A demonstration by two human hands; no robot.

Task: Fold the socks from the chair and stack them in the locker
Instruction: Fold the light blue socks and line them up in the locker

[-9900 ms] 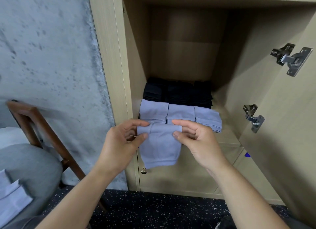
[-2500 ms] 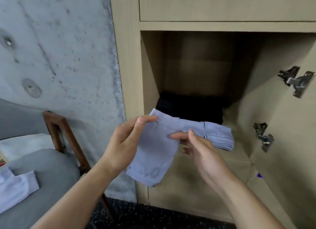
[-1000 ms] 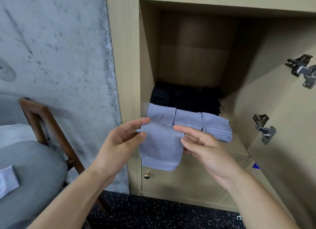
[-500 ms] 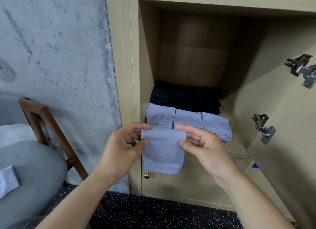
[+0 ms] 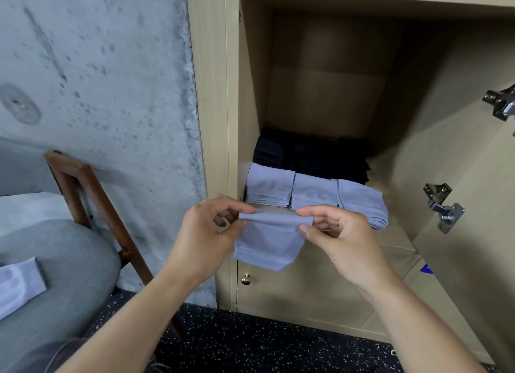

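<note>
Lavender sock (image 5: 269, 241), folded, top edge pinched

Both hands raised side by side, left (image 5: 204, 234) and right (image 5: 338, 237) pinching with thumb and fingers, forearms bare

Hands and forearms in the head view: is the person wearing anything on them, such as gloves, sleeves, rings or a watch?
Nothing is worn. The left hand and right hand are bare, with no gloves, and no rings or watch can be seen. Both forearms are uncovered down to the bottom edge of the picture; no sleeve shows. Fingernails are short and unpainted.
</note>
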